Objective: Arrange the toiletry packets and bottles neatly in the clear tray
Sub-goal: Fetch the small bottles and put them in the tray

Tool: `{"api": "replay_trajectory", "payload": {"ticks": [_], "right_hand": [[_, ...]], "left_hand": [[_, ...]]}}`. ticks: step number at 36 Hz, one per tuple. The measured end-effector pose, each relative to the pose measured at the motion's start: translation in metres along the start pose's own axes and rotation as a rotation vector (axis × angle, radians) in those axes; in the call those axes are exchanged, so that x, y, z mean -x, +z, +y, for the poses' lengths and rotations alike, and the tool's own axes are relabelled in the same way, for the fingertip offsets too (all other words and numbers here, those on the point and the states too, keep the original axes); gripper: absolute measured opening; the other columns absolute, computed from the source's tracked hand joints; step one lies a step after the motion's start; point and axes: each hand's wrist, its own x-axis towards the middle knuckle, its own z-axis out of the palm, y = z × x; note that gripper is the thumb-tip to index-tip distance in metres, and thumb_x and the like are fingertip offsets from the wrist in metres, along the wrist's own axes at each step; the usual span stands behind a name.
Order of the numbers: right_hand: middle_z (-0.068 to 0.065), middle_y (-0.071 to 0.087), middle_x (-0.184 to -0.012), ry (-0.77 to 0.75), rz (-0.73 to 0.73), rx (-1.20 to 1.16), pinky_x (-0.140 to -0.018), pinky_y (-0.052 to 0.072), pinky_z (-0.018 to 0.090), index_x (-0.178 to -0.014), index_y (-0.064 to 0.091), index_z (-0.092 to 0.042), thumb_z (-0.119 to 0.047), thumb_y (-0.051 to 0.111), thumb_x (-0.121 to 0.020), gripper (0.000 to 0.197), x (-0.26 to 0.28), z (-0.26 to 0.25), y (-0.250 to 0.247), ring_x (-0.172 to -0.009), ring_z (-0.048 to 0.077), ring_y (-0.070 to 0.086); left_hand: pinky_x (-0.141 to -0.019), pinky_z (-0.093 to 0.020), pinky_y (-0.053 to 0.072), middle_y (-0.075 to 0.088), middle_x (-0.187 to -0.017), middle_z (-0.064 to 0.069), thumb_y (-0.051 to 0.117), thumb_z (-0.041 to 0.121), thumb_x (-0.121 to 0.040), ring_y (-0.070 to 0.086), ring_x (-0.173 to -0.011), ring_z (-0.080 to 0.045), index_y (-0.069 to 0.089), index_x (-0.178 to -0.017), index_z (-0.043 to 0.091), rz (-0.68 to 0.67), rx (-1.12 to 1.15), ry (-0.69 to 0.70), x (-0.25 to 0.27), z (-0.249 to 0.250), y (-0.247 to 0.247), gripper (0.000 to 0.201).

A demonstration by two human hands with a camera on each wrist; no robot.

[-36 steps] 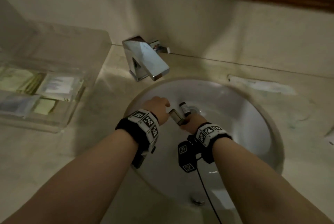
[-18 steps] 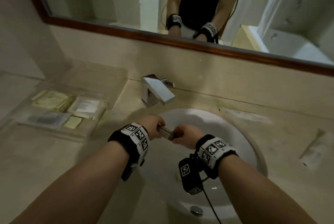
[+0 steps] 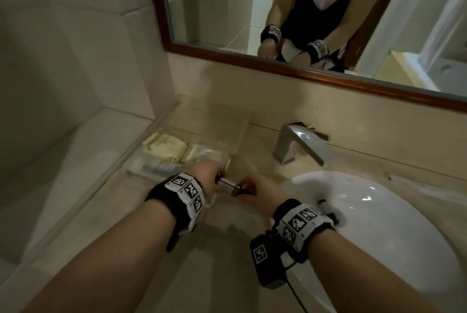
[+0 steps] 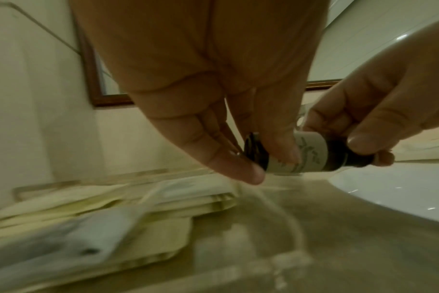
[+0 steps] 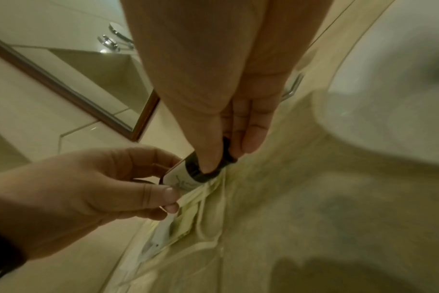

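Observation:
A small dark bottle [image 3: 231, 186] with a white label [image 4: 311, 154] lies sideways between my two hands, above the counter just right of the clear tray [image 3: 240, 141]. My left hand [image 3: 209, 178] pinches its capped end [image 4: 253, 150] between thumb and fingers. From the other side, my right hand [image 3: 255, 190] grips the dark end [image 5: 201, 172]. In the tray lie yellow packets [image 3: 166, 147] and a pale bluish packet [image 3: 156, 167]. The wrist views are blurred.
A white round sink [image 3: 379, 224] fills the right of the counter, with a chrome faucet [image 3: 300, 144] behind it. A wood-framed mirror [image 3: 303, 67] hangs above. A pale packet [image 3: 417, 186] lies on the counter behind the sink. Tiled wall stands to the left.
Both hands have carried the bottle left, from over the sink basin to beside the tray's right end. The head view has tilted up toward the mirror.

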Motion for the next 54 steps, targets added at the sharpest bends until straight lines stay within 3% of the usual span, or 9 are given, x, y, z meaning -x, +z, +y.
{"api": "replay_trajectory", "payload": {"ticks": [8, 13, 20, 25, 36, 41, 47, 51, 54], "right_hand": [[0.001, 0.065, -0.113, -0.034, 0.100, -0.015, -0.077, 0.043, 0.024, -0.113, 0.058, -0.020, -0.022, 0.061, -0.088, 0.025, -0.040, -0.047, 0.031, -0.088, 0.015, 0.055], [0.000, 0.063, -0.113, 0.016, 0.136, 0.087, -0.086, 0.048, 0.031, -0.113, 0.058, -0.023, -0.022, 0.058, -0.089, 0.024, -0.049, -0.047, 0.038, -0.102, 0.021, 0.059], [0.004, 0.062, -0.111, 0.052, 0.159, 0.219, -0.086, 0.050, 0.036, -0.111, 0.057, -0.021, -0.017, 0.053, -0.089, 0.023, -0.061, -0.053, 0.044, -0.101, 0.025, 0.059], [0.004, 0.054, -0.118, 0.001, 0.191, 0.317, -0.091, 0.045, 0.034, -0.116, 0.054, -0.018, -0.016, 0.052, -0.090, 0.026, -0.063, -0.054, 0.044, -0.108, 0.025, 0.053], [0.006, 0.051, -0.117, -0.005, 0.230, 0.298, -0.085, 0.046, 0.034, -0.112, 0.053, -0.016, -0.009, 0.048, -0.090, 0.024, -0.065, -0.051, 0.050, -0.103, 0.027, 0.054], [0.005, 0.052, -0.120, -0.031, 0.252, 0.332, -0.089, 0.046, 0.036, -0.116, 0.049, -0.017, -0.012, 0.049, -0.090, 0.027, -0.065, -0.053, 0.051, -0.106, 0.026, 0.055], [0.003, 0.056, -0.121, -0.055, 0.273, 0.420, -0.089, 0.043, 0.034, -0.117, 0.050, -0.019, -0.021, 0.046, -0.094, 0.024, -0.067, -0.052, 0.051, -0.108, 0.025, 0.054], [0.003, 0.057, -0.121, -0.056, 0.273, 0.454, -0.087, 0.043, 0.034, -0.116, 0.050, -0.019, -0.022, 0.046, -0.094, 0.023, -0.068, -0.052, 0.051, -0.108, 0.025, 0.054], [0.003, 0.057, -0.120, -0.058, 0.268, 0.469, -0.088, 0.043, 0.033, -0.116, 0.051, -0.019, -0.021, 0.046, -0.094, 0.023, -0.070, -0.052, 0.049, -0.109, 0.025, 0.054]], "left_hand": [[-0.091, -0.033, 0.046, 0.056, -0.121, -0.005, 0.064, 0.027, -0.084, 0.055, -0.110, -0.024, 0.052, -0.119, 0.018, 0.028, -0.044, -0.090, -0.001, -0.065, -0.010, 0.038], [-0.090, -0.038, 0.050, 0.060, -0.114, -0.007, 0.058, 0.019, -0.087, 0.059, -0.103, -0.027, 0.054, -0.103, 0.019, -0.060, -0.204, -0.035, -0.017, -0.064, -0.010, 0.017], [-0.091, -0.037, 0.046, 0.053, -0.123, -0.011, 0.045, 0.013, -0.094, 0.055, -0.112, -0.030, 0.049, -0.118, 0.015, -0.043, -0.350, 0.027, -0.031, -0.066, -0.005, 0.024], [-0.086, -0.036, 0.047, 0.046, -0.126, -0.008, 0.050, 0.013, -0.092, 0.056, -0.107, -0.028, 0.051, -0.116, 0.015, 0.020, -0.310, 0.028, -0.033, -0.063, -0.003, 0.025], [-0.091, -0.037, 0.046, 0.047, -0.124, -0.009, 0.054, 0.016, -0.091, 0.055, -0.111, -0.028, 0.052, -0.116, 0.013, 0.100, -0.200, 0.013, -0.036, -0.057, 0.000, 0.025], [-0.094, -0.037, 0.046, 0.043, -0.130, -0.008, 0.061, 0.018, -0.086, 0.052, -0.115, -0.027, 0.046, -0.123, 0.015, 0.101, -0.145, -0.028, -0.038, -0.061, 0.000, 0.040], [-0.100, -0.036, 0.041, 0.037, -0.133, -0.009, 0.073, 0.044, -0.071, 0.046, -0.122, -0.027, 0.026, -0.135, 0.015, 0.134, -0.168, -0.173, -0.029, -0.067, 0.010, 0.085], [-0.101, -0.037, 0.040, 0.036, -0.134, -0.009, 0.071, 0.044, -0.072, 0.045, -0.124, -0.027, 0.023, -0.136, 0.014, 0.132, -0.155, -0.202, -0.029, -0.065, 0.014, 0.085], [-0.100, -0.036, 0.040, 0.036, -0.135, -0.010, 0.065, 0.038, -0.079, 0.045, -0.123, -0.028, 0.027, -0.133, 0.013, 0.155, -0.161, -0.214, -0.030, -0.065, 0.015, 0.071]]}}
